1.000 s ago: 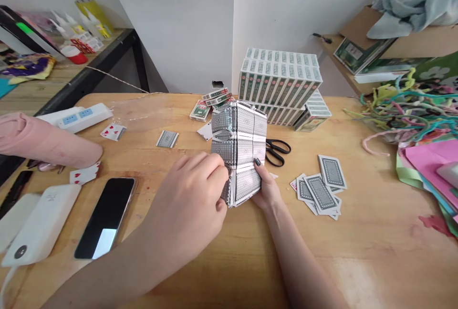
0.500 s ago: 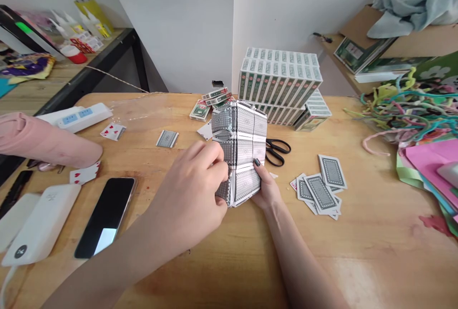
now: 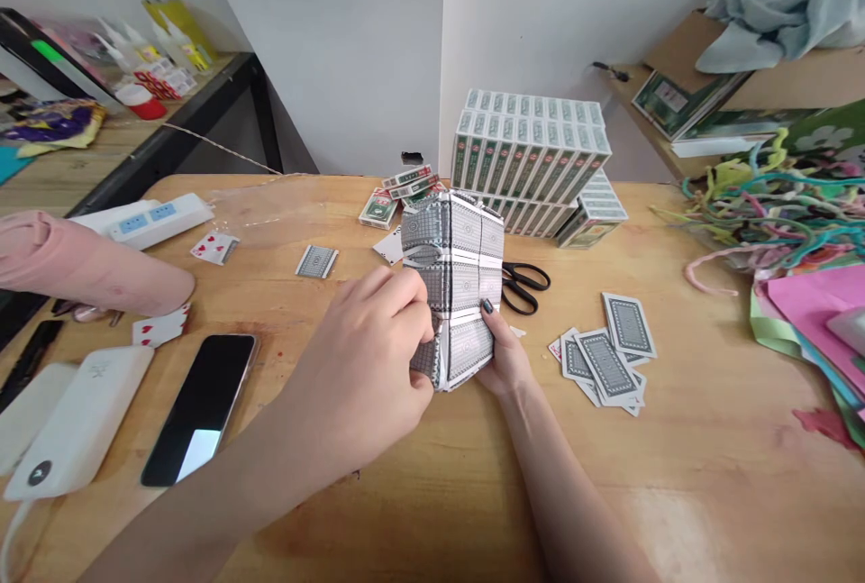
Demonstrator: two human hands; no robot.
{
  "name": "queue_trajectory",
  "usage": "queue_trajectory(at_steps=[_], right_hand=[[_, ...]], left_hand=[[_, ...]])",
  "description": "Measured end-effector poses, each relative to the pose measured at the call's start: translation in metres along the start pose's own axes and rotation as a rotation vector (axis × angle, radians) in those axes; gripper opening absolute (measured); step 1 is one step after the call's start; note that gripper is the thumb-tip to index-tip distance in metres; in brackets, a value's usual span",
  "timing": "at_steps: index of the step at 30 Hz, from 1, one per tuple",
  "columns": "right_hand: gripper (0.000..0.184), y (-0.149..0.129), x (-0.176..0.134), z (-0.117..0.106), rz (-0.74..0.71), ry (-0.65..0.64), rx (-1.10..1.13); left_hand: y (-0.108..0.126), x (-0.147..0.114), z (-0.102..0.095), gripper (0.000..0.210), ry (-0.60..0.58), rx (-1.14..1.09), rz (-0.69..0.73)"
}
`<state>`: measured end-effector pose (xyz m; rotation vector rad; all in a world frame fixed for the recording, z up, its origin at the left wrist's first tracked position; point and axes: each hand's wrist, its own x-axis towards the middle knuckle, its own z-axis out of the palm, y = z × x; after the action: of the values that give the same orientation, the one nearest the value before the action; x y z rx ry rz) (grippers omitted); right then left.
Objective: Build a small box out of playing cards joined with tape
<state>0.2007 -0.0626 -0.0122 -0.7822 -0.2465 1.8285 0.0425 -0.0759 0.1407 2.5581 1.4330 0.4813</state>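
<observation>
A box-like block built of folded playing cards (image 3: 466, 281), grey patterned backs outward, is held upright above the table. My right hand (image 3: 504, 353) grips its right side from below, thumb on the front face. On the left side, my left hand (image 3: 388, 340) is closed with curled fingers against the block's lower edge; its fingertips are partly hidden. Black-handled scissors (image 3: 527, 286) lie just behind my right hand. Loose playing cards (image 3: 608, 367) are heaped to the right. A single folded card (image 3: 316, 261) rests to the left of the block.
Boxed card decks (image 3: 531, 150) are stacked at the back, with a few loose boxes (image 3: 378, 208) beside them. A phone (image 3: 199, 412), white power bank (image 3: 81, 421), pink roll (image 3: 95, 263) and power strip (image 3: 159, 221) occupy the left. Coloured yarn (image 3: 763, 204) and paper (image 3: 817, 304) crowd the right.
Almost nothing differs. Both hands keep their hold on the card block, which has turned very slightly; the objects on the table stay put.
</observation>
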Motion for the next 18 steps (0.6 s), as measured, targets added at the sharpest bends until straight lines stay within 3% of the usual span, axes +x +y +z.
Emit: queue_trajectory(at_steps=[7,13,18], right_hand=[[0.042,-0.001,-0.005,0.007,0.114,-0.024,0.026],[0.039,-0.001,-0.006,0.011,0.084,-0.049,0.036],[0.038,0.003,-0.002,0.004,0.041,-0.018,0.041]], left_hand=[[-0.001,-0.009,-0.003,0.021,-0.019,-0.240,0.001],[-0.003,-0.018,0.002,0.027,-0.017,-0.288,-0.037],[-0.008,-0.026,0.017,0.030,0.074,-0.363,-0.097]])
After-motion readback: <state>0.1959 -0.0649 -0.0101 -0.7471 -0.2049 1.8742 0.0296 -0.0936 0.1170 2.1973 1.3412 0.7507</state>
